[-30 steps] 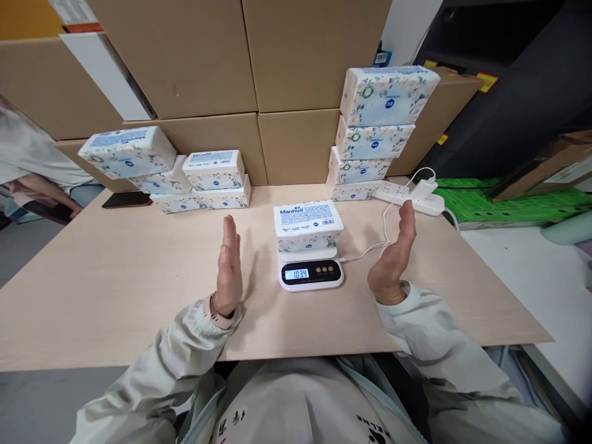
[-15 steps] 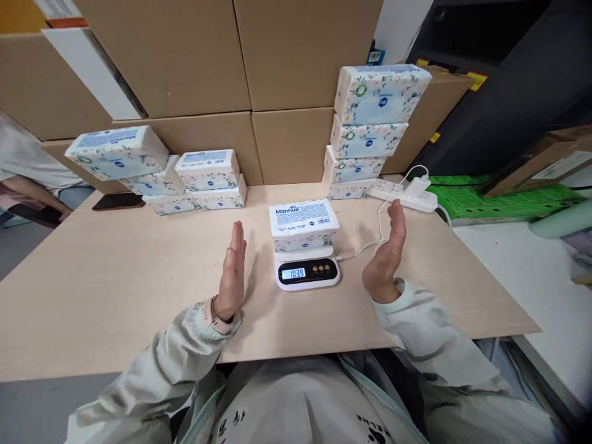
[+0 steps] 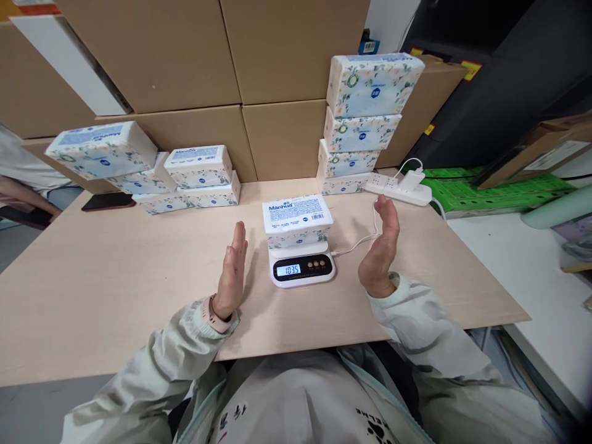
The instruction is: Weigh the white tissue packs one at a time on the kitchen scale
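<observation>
A tissue pack [image 3: 297, 219] printed "Manhua" lies on a small white scale [image 3: 301, 269] whose display reads 103.5. My left hand [image 3: 231, 274] stands on edge on the table, fingers straight, a hand's width left of the scale. On the other side my right hand [image 3: 382, 250] is raised on edge with the palm facing the pack. Both hands are open and touch neither pack nor scale.
The wooden table [image 3: 115, 277] carries a pile of tissue packs [image 3: 139, 163] at the back left and a stack [image 3: 363, 120] at the back right. A white power strip [image 3: 400, 188] feeds the scale's cable [image 3: 358, 242]. A phone [image 3: 107, 201] lies far left. Cardboard boxes [image 3: 194, 68] stand behind.
Both hands have drawn slightly closer to the scale. The display went from 103.4 to 103.9 to 103.5. My head has shifted, moving the scene a little left.
</observation>
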Demonstrator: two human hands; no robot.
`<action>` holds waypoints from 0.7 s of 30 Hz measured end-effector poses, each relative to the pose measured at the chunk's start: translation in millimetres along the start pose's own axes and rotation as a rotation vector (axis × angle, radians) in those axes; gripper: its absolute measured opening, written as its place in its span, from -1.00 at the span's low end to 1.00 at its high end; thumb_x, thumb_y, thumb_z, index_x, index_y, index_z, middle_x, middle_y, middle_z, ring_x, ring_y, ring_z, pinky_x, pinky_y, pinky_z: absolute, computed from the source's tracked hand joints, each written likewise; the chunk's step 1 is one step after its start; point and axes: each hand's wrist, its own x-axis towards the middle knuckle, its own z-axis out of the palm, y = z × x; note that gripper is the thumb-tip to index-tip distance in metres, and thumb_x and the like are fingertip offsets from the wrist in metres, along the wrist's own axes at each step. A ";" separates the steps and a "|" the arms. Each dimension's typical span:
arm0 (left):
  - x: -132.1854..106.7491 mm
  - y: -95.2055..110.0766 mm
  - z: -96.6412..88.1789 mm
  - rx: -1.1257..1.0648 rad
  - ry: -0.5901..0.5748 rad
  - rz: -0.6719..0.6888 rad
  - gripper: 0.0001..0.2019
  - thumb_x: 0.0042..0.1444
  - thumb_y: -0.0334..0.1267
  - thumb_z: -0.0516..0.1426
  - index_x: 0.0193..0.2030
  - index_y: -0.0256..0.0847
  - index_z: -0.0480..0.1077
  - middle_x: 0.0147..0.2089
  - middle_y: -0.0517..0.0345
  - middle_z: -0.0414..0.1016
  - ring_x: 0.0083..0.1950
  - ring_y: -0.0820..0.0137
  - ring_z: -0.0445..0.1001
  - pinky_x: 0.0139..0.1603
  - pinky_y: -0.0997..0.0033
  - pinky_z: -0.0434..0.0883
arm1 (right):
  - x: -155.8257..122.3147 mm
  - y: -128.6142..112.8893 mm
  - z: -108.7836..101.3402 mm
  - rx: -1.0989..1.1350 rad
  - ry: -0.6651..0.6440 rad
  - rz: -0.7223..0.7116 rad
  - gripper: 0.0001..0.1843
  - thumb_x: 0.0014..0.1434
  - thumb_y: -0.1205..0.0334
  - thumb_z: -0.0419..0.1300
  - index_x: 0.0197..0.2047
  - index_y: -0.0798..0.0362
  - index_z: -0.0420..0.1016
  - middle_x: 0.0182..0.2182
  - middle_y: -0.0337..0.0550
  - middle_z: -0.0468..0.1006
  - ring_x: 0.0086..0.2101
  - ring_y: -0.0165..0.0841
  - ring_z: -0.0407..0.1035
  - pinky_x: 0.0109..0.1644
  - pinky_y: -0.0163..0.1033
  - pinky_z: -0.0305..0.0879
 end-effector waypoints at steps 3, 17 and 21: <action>-0.4 -0.5 -0.2 -0.007 0.001 -0.001 -0.27 0.39 0.34 -0.20 0.58 0.10 0.00 0.66 0.31 -0.27 0.67 0.32 -0.31 0.66 0.10 -0.25 | -1.0 -0.5 0.1 0.021 0.007 0.006 -0.33 0.46 -0.13 -0.34 0.53 -0.18 0.02 0.39 -0.05 0.30 0.38 -0.07 0.22 0.45 0.27 0.15; -0.4 2.2 1.4 0.024 -0.002 0.023 -0.27 0.38 0.36 -0.20 0.56 0.13 0.06 0.66 0.30 -0.22 0.67 0.26 -0.29 0.66 0.04 -0.24 | -3.1 3.6 2.4 0.052 0.000 0.030 -0.38 0.47 -0.13 -0.30 0.43 -0.14 0.19 0.29 -0.05 0.43 0.33 -0.10 0.29 0.43 0.24 0.16; -0.4 3.4 2.4 0.006 -0.007 0.011 -0.27 0.37 0.36 -0.18 0.56 0.12 0.07 0.66 0.31 -0.23 0.67 0.27 -0.30 0.67 0.08 -0.24 | -3.1 3.7 2.3 0.053 -0.007 0.056 -0.39 0.47 -0.11 -0.29 0.42 -0.14 0.21 0.28 -0.05 0.44 0.33 -0.09 0.29 0.43 0.25 0.12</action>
